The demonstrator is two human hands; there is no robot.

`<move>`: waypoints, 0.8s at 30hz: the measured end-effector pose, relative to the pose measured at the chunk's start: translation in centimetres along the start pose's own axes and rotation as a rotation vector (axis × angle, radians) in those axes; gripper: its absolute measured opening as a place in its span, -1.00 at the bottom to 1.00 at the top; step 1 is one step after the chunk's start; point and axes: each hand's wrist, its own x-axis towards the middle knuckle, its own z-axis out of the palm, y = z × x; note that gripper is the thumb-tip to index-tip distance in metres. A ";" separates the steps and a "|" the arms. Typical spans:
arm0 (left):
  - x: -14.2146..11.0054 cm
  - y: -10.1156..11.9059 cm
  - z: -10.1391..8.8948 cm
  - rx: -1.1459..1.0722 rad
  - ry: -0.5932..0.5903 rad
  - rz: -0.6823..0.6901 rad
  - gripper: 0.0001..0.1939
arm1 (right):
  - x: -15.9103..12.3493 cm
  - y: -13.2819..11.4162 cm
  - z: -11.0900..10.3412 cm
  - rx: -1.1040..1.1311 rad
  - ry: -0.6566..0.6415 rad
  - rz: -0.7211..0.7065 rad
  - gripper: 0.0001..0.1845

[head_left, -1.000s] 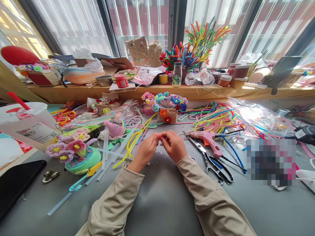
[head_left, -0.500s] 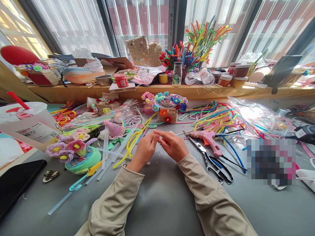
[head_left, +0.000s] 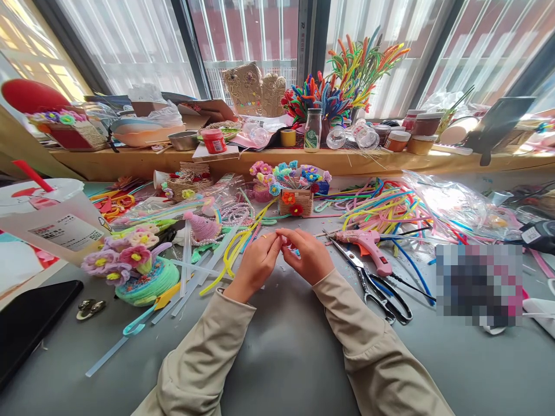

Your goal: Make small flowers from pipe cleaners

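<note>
My left hand (head_left: 255,266) and my right hand (head_left: 307,257) meet at the fingertips above the middle of the grey table. Both are closed in a pinch. Hints of pink and blue show between the fingers, but whatever they hold is too small and hidden to name. Just right of my right hand lie a pink glue gun (head_left: 363,245) and black-handled scissors (head_left: 376,286). Left of my left hand are clear glue sticks (head_left: 225,254) and yellow pipe cleaners (head_left: 236,249). A small basket of fuzzy flowers (head_left: 296,201) stands beyond my fingers.
At left are a plastic drink cup (head_left: 56,216), a black phone (head_left: 34,323) and a green flower-topped piece (head_left: 150,283). A tangle of pipe cleaners (head_left: 381,208) lies at right. Jars, a glass bottle (head_left: 312,132) and bundled pipe cleaners (head_left: 323,101) line the ledge (head_left: 260,163).
My fingertips have shifted slightly and my hands have turned a little, the right fingers bending more. Small pink and blue bits now show between them. The things on the table stay put.
</note>
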 end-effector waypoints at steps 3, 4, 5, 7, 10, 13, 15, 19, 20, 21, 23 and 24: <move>0.0 -0.1 0.1 0.037 -0.006 0.016 -0.73 | 0.1 0.0 0.0 0.027 0.005 -0.001 -0.72; 0.0 -0.1 0.1 0.052 -0.008 0.023 -0.73 | 0.1 0.0 0.0 0.033 0.006 -0.004 -0.72; 0.1 -0.1 0.1 0.067 -0.009 0.029 -0.73 | 0.1 0.0 0.0 0.038 0.008 -0.008 -0.73; 0.1 0.0 0.1 0.092 -0.013 0.032 -0.72 | 0.1 0.0 0.0 0.052 0.010 -0.013 -0.73; 0.0 0.2 0.0 0.118 -0.017 0.020 -0.72 | 0.1 0.0 0.0 0.089 -0.019 -0.018 -0.70; 0.0 0.2 0.0 0.125 -0.003 -0.002 -0.74 | -0.1 0.0 0.0 0.120 -0.048 -0.033 -0.67; 0.0 0.2 0.0 0.136 0.005 -0.018 -0.73 | -0.1 0.1 0.1 0.131 -0.052 -0.038 -0.67; 0.1 0.1 0.1 0.184 0.013 -0.037 -0.71 | -0.1 0.0 0.2 0.129 -0.056 -0.039 -0.66; 0.1 0.1 0.1 0.198 0.015 -0.035 -0.71 | -0.1 0.0 0.1 0.119 -0.058 -0.036 -0.66; 0.1 0.1 0.1 0.211 0.016 -0.032 -0.71 | 0.0 -0.1 0.0 0.107 -0.063 -0.033 -0.66; 0.2 0.2 0.1 0.235 0.010 -0.028 -0.71 | 0.0 -0.2 -0.1 0.073 -0.079 -0.018 -0.66; 0.2 0.2 0.1 0.245 0.003 -0.029 -0.70 | 0.1 -0.3 -0.2 0.053 -0.090 -0.008 -0.67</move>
